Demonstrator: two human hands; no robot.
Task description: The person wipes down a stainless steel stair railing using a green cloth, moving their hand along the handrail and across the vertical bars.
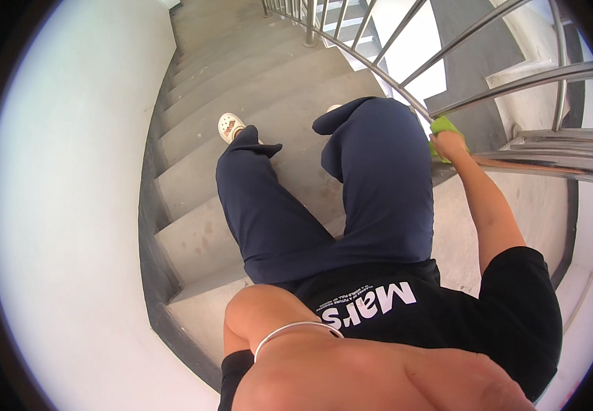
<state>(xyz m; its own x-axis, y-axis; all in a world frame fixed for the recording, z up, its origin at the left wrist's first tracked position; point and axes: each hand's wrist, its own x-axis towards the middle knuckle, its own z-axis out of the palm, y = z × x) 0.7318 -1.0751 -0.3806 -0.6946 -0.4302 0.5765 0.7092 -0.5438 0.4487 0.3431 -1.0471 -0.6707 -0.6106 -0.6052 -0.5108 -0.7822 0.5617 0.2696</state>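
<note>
My right hand (449,145) is closed on a green cloth (444,125), at the foot of a stainless steel stair railing (396,85) on the right. The cloth touches the metal near where the bars meet the lower rail. My left hand (404,372) is very large and close to the camera at the bottom, with a silver-coloured bangle (296,324) around its wrist. Its fingers are not clearly visible, so whether it holds anything cannot be told.
Concrete stairs (199,205) descend away between my legs, bordered by a white wall (81,195) with a dark grey skirting on the left. One white clog (229,127) rests on a step. Beyond the railing lie an opening and another flight (345,31).
</note>
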